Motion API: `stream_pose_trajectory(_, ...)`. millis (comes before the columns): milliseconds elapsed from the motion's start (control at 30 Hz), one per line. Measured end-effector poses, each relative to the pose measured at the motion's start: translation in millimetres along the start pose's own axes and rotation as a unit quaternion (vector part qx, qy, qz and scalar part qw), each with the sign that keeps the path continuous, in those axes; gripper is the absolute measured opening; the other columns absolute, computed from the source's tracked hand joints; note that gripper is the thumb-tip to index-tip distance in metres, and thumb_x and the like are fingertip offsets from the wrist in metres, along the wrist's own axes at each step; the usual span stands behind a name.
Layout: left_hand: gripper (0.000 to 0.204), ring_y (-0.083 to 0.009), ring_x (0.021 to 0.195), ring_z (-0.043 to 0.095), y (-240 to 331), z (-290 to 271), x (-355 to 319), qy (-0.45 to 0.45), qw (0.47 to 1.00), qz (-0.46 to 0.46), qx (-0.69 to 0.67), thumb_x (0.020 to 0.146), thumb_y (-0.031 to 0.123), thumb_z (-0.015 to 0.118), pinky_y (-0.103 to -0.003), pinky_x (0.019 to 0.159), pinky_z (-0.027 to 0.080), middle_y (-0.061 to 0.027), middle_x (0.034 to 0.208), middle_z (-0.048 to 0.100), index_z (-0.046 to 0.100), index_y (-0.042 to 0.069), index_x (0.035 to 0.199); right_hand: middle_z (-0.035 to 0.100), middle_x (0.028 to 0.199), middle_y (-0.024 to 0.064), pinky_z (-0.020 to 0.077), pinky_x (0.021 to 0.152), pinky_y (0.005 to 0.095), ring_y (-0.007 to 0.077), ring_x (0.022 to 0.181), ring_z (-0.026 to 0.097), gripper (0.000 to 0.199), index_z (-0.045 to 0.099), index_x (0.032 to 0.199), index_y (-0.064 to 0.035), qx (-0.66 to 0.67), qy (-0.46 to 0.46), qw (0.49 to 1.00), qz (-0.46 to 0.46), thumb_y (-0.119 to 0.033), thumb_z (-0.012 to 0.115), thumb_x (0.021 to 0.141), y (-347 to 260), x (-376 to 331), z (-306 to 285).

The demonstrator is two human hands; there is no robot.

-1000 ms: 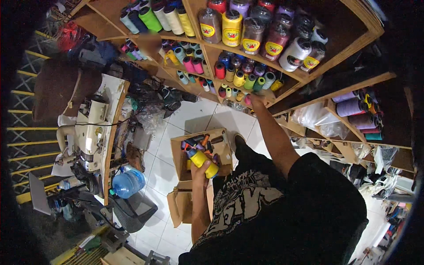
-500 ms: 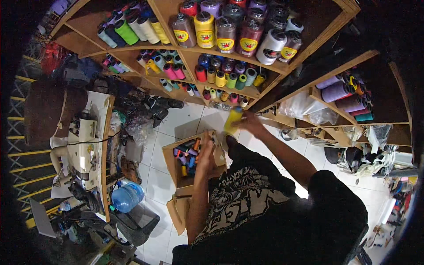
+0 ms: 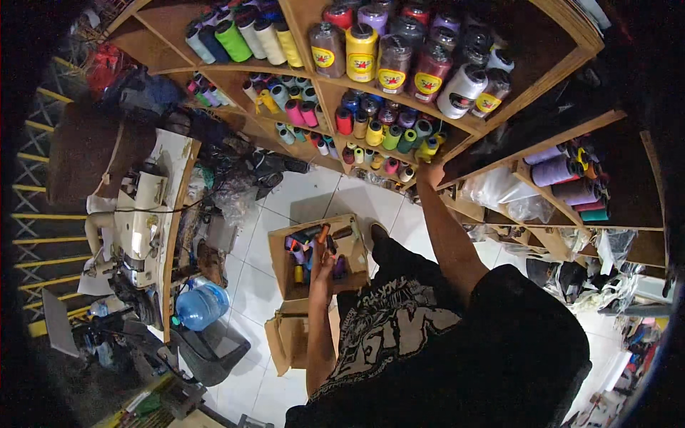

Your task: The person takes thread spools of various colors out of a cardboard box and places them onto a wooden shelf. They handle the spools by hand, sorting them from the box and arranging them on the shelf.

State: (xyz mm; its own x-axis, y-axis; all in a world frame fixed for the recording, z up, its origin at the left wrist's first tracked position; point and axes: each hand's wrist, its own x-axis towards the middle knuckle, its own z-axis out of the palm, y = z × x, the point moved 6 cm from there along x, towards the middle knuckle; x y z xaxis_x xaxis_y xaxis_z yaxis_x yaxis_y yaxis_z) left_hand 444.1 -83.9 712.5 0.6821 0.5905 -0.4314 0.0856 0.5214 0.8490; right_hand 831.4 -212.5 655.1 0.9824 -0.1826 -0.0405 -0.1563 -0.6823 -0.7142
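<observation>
My right hand (image 3: 431,172) reaches up to the shelf unit, its fingers closed round a yellow cone of thread (image 3: 427,150) at the right end of a compartment. Green and grey-blue thread cones (image 3: 407,140) stand beside it. My left hand (image 3: 322,274) is over an open cardboard box (image 3: 285,287), with an orange-brown thread spool (image 3: 324,233) rising from its fingers. A dark brown piece shows by the same fingers; whether they hold it too is unclear. Inside the box lie several loose spools (image 3: 298,250) in mixed colours, partly hidden by my hand.
The wooden shelf (image 3: 399,91) carries rows of large and small thread cones. On the left stand a sewing machine (image 3: 139,221) and a blue water jug (image 3: 202,307). Clear plastic bags (image 3: 508,192) fill a right-hand compartment. Cardboard flaps (image 3: 289,341) lie near the box on the white tiled floor (image 3: 250,292).
My right hand has carried the yellow cone from above the floor up and right to the shelf. My left hand has drawn slightly back and down over the box, uncovering more of it.
</observation>
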Motion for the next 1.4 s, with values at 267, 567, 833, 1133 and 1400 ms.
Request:
stream_pose_trajectory(267, 0.067, -0.0242, 0.131, 0.028, -20, -28, -16, 0.059, 0.998, -0.004, -0.023, 0.086, 0.022, 0.056, -0.036, 0.106, 0.023, -0.0126, 0.144, 0.027, 0.022, 0.008, 0.142, 0.063, 0.091, 0.0225, 0.0507, 0.071, 0.0458, 0.0382, 0.084, 0.062, 0.046, 0.053, 0.099, 0.001, -0.025, 0.007, 0.997, 0.073, -0.03, 0.07, 0.07, 33, 10, 21)
stream_pose_trajectory(567, 0.023, -0.0186, 0.097, 0.057, -97, -115, -47, 0.09, 0.994, 0.044, 0.049, 0.083, 0.014, 0.061, -0.029, 0.084, 0.045, -0.0108, 0.1, 0.063, 0.061, -0.002, 0.1, 0.065, 0.084, 0.016, 0.0514, 0.064, 0.0405, 0.0279, 0.077, 0.064, 0.031, 0.062, 0.086, -0.0052, -0.323, -0.327, 0.848, -0.264, -0.034, 0.06, 0.074, 55, -61, 89)
stream_pose_trajectory(833, 0.024, -0.013, 0.068, 0.06, -141, -152, -114, 0.287, 0.949, -0.13, -0.024, 0.085, 0.024, 0.06, -0.026, 0.059, 0.05, -0.0058, 0.076, 0.063, 0.062, 0.001, 0.08, 0.063, 0.069, 0.0111, 0.0471, 0.045, 0.0309, 0.0176, 0.057, 0.061, 0.023, 0.061, 0.089, -0.0039, -0.169, -0.654, 0.722, -0.15, -0.021, 0.062, 0.075, 72, -181, 117)
stream_pose_trajectory(1133, 0.033, -0.0176, 0.079, 0.062, -200, -201, -171, 0.31, 0.932, -0.172, -0.079, 0.088, 0.031, 0.056, -0.03, 0.065, 0.05, -0.0084, 0.096, 0.063, 0.053, 0.005, 0.109, 0.065, 0.078, 0.0112, 0.0476, 0.047, 0.0279, 0.0153, 0.058, 0.061, 0.029, 0.06, 0.1, -0.0002, -0.225, -0.663, 0.643, -0.31, -0.018, 0.061, 0.077, 15, -263, 146)
stream_pose_trajectory(1400, 0.023, -0.016, 0.068, 0.061, -243, -287, -175, 0.33, 0.925, -0.164, -0.09, 0.089, 0.022, 0.051, -0.028, 0.055, 0.049, -0.0051, 0.082, 0.061, 0.054, 0.003, 0.102, 0.065, 0.073, 0.0106, 0.0487, 0.051, 0.0296, 0.0168, 0.058, 0.061, 0.032, 0.06, 0.101, -0.0009, -0.248, -0.636, 0.634, -0.364, -0.025, 0.058, 0.08, 23, -327, 138)
